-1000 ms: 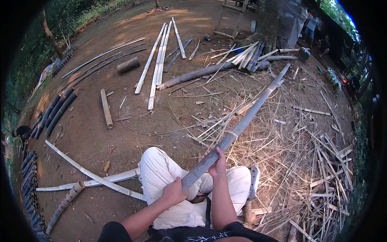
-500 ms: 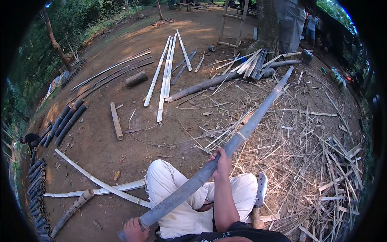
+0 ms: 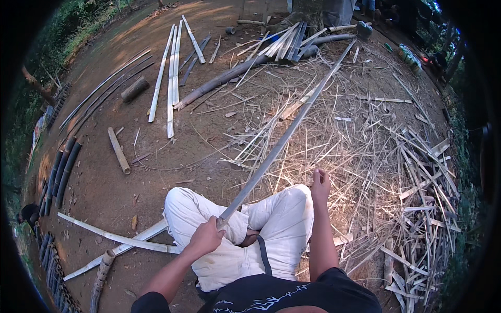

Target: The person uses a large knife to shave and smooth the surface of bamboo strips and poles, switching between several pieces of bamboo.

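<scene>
My left hand is closed round the near end of a long grey bamboo piece, above my crossed legs. The piece slants away to the far right, its narrow edge facing up and its far end near the bundle of strips. My right hand is raised beside my right knee, apart from the bamboo. Its fingers are loosely bent and slightly apart, with nothing visible in them. Under it lies a spread of thin bamboo shavings. No knife shows now; my right forearm may cover its place.
Pale split strips and a dark bamboo pole lie ahead. A short bamboo length and a log lie left, near dark tubes. Crossed strips reach my left knee. Offcuts are heaped at right.
The bamboo piece has turned from its broad face onto its edge. My left hand has come up and inward with its near end. My right hand has let go and moved right.
</scene>
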`<action>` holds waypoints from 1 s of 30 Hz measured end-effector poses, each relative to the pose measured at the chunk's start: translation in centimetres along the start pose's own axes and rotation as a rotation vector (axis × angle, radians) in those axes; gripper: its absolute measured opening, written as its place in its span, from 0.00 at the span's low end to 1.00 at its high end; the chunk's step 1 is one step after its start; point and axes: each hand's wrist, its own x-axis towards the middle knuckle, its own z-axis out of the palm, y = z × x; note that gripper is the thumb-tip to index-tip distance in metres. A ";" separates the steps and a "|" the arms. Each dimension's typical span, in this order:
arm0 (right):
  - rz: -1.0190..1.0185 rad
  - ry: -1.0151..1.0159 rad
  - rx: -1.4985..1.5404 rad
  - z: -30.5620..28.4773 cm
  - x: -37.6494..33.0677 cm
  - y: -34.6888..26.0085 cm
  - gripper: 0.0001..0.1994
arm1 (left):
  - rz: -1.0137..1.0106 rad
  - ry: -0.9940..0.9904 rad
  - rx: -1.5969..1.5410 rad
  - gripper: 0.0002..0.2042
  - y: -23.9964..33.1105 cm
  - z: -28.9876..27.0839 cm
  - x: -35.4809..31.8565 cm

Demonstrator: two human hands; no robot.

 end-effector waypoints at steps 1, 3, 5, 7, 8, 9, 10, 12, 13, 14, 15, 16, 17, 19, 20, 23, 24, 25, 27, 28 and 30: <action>-0.092 0.112 -0.125 -2.9 -3.3 2.1 0.18 | -0.009 -0.018 0.010 0.21 0.4 0.2 0.1; -0.053 0.208 -0.619 -10.5 -9.1 9.6 0.20 | 0.005 -0.058 0.038 0.22 1.6 0.3 0.2; 0.388 0.032 -0.898 -14.4 -15.7 12.2 0.27 | 0.078 -0.062 -0.110 0.22 -0.4 2.6 1.0; 0.146 -0.007 -1.075 -15.3 -22.0 13.5 0.32 | 0.179 -0.149 -0.306 0.21 -2.1 3.7 2.3; 0.018 -0.024 -1.166 -15.5 -23.6 13.6 0.35 | 0.101 -0.242 -0.385 0.20 -1.5 3.2 2.6; 0.002 0.001 -1.194 -15.4 -23.8 13.6 0.37 | 0.012 -0.336 -0.461 0.18 -0.5 2.2 2.7; -0.009 0.012 -1.222 -15.1 -23.8 13.6 0.39 | -0.094 -0.433 -0.534 0.17 0.0 1.4 2.6; -0.048 0.005 -1.223 -14.5 -22.1 15.2 0.40 | -0.142 -0.645 -0.868 0.14 -0.4 0.5 3.1; -0.075 -0.007 -1.193 -14.3 -20.5 16.4 0.40 | -0.173 -0.747 -1.038 0.13 -0.7 0.3 3.0; -0.020 -0.081 -1.185 -13.3 -18.7 15.8 0.39 | -0.155 -0.769 -1.046 0.14 -1.0 0.1 2.9; 0.037 -0.157 -1.183 -12.7 -17.6 15.5 0.37 | -0.138 -0.795 -1.061 0.15 -1.5 0.3 2.7; 0.022 -0.196 -1.212 -12.9 -16.0 16.4 0.36 | -0.095 -0.822 -1.070 0.17 -1.3 0.2 3.3; 0.011 -0.244 -1.241 -13.1 -15.0 17.2 0.35 | -0.059 -0.831 -1.134 0.19 -1.0 0.2 3.6; 0.085 -0.166 -1.098 -12.7 -14.4 16.8 0.33 | -0.026 -0.823 -1.279 0.25 -1.3 0.3 2.2; 0.116 -0.128 -1.027 -12.4 -13.9 16.0 0.32 | 0.018 -0.764 -1.256 0.31 -3.1 1.1 2.6; 0.230 -0.029 -0.908 -12.5 -13.8 11.2 0.22 | 0.073 -0.174 -0.543 0.31 -5.1 2.1 -0.8; 0.167 0.033 -0.780 -12.6 -14.3 10.6 0.14 | 0.149 -0.063 -0.745 0.29 -6.9 3.6 -1.7; 0.197 0.088 -0.597 -12.9 -14.5 11.0 0.14 | 0.153 0.024 -0.651 0.27 -6.9 3.8 -3.0; 0.132 0.098 -0.482 -13.7 -15.5 10.0 0.11 | 0.164 0.201 -0.455 0.24 -6.8 3.2 -6.5; 0.185 0.062 -0.257 -14.0 -15.6 9.8 0.06 | 0.148 0.266 -0.451 0.20 -6.5 3.5 -8.1; 0.232 0.054 -0.092 -13.8 -16.6 6.6 0.05 | 0.263 0.389 -0.252 0.19 -4.7 3.5 -10.5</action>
